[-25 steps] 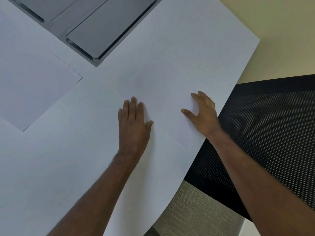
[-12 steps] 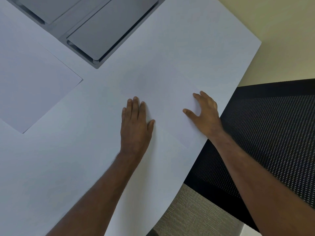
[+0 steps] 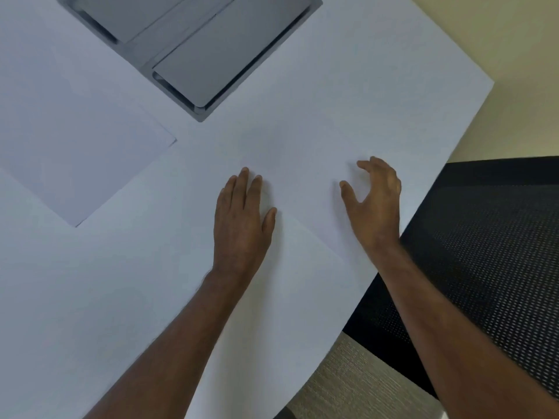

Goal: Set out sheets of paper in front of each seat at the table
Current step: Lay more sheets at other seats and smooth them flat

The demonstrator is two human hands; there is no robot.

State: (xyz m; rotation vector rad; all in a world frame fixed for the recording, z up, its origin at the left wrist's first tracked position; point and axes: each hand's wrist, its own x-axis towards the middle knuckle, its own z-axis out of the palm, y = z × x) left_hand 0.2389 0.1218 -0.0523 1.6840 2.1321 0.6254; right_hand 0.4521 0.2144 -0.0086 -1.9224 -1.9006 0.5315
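Resting flat, your left hand point(image 3: 242, 225) lies palm down with the fingers together, holding nothing, its thumb at the near-left edge of the sheet of paper point(image 3: 305, 189). Your right hand point(image 3: 373, 201) is spread and arched, fingertips down on the far-right part of the same sheet, gripping nothing. The sheet lies flat on the white table point(image 3: 121, 297), close to the curved edge and in front of the black mesh chair point(image 3: 490, 261); its outline is faint, white on white. A second sheet point(image 3: 75, 158) lies well apart to the left, near the grey cable hatch point(image 3: 193, 46). Judgement: the paper is very light, limp and prone to slide or crease. Shift it with flat fingertip pressure; to lift, take a corner or the edge nearest the table rim.
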